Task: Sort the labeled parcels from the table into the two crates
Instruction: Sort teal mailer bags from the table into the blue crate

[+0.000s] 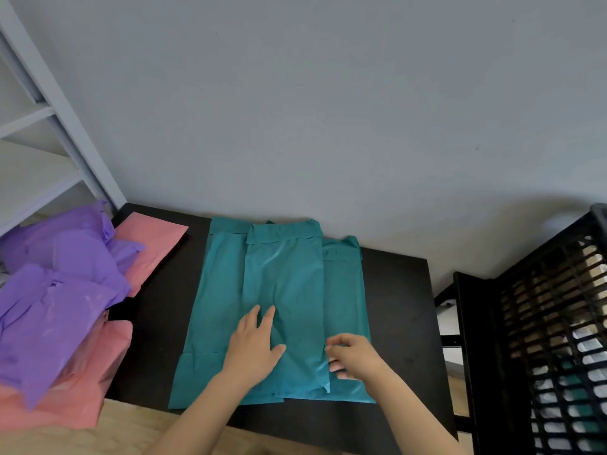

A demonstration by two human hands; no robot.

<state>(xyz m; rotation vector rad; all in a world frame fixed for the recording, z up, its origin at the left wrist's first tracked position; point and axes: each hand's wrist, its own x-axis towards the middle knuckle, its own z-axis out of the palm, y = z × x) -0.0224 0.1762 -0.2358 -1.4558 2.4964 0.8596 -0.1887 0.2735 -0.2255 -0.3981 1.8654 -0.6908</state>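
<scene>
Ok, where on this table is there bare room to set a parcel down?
Two bare patches of table: one between the teal parcels and the table's right edge by the black crate, and a strip between the teal parcels and the pink parcels. The left end is crowded with purple parcels heaped on pink.

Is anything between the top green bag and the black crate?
Nothing visible. The right hand pinches the right edge of the top teal plastic mailer bag; the left hand presses it. Toward the black slatted crate lie only another flat teal bag and bare black table.
</scene>
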